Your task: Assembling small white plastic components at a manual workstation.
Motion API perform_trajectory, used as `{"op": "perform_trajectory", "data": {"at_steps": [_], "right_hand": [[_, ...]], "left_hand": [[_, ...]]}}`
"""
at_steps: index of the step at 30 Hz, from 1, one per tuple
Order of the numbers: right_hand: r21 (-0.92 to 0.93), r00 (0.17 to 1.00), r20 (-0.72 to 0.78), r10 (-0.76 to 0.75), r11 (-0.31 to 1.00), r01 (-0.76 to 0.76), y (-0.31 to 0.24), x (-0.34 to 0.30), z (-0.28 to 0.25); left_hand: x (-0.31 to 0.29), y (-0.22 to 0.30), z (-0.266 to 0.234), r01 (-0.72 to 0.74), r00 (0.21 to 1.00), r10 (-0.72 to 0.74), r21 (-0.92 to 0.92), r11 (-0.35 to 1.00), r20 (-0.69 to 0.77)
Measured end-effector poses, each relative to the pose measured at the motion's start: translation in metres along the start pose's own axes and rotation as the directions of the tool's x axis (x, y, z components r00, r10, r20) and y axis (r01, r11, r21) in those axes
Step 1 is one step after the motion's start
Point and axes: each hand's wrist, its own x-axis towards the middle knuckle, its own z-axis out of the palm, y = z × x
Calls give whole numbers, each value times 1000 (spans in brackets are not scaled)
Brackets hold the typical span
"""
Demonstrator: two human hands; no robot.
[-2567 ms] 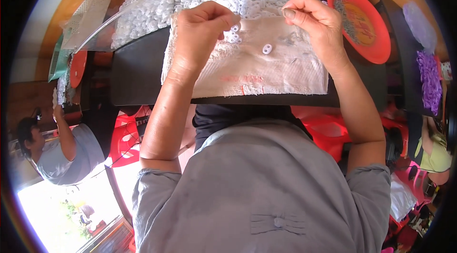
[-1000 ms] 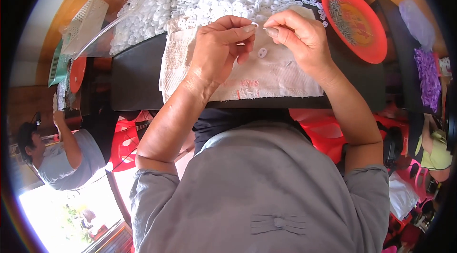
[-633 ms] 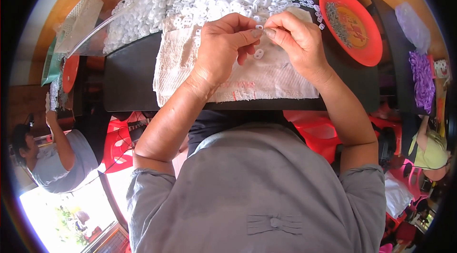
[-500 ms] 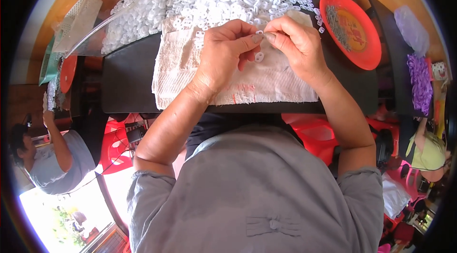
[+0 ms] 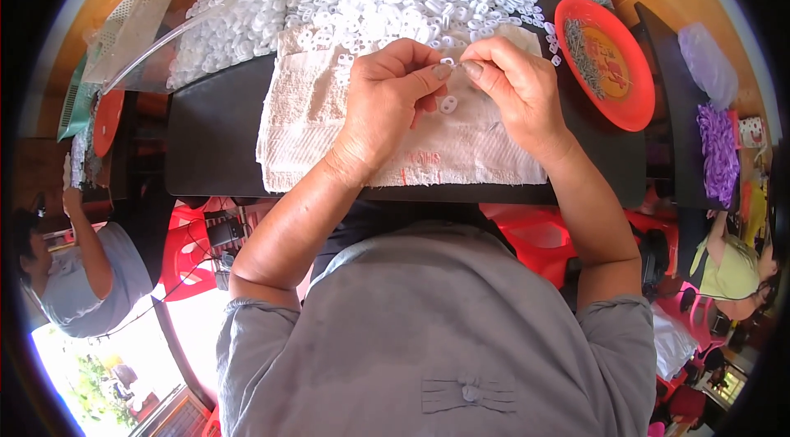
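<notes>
Fingertips (image 5: 441, 72) of the left hand (image 5: 385, 99) pinch a small white piece (image 5: 447, 61) above a rough beige cloth (image 5: 477, 159); the right hand (image 5: 520, 95), just beside, has its fingers narrowed, their hold unclear. A smooth two-holed oval (image 5: 448, 104) lies below. The round red plate (image 5: 640, 106) holds thin grey metal pins (image 5: 586, 62); clear plastic (image 5: 163, 39) encloses glossy white pieces (image 5: 226, 30).

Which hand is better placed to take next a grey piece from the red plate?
Probably the right hand: it is nearer the red plate and its grey pieces. The left hand is farther, pinching a white piece.
</notes>
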Motion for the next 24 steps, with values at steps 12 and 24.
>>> {"op": "perform_trajectory", "data": {"at_steps": [12,24], "right_hand": [[-88,995,8,-101,991,101,2,-1,1],[-66,996,8,-94,993,95,-1,-2,7]], "left_hand": [[-2,-6,1,-74,997,75,71,995,-16],[-5,-15,3,-207,974,220,206,956,-43]]}}
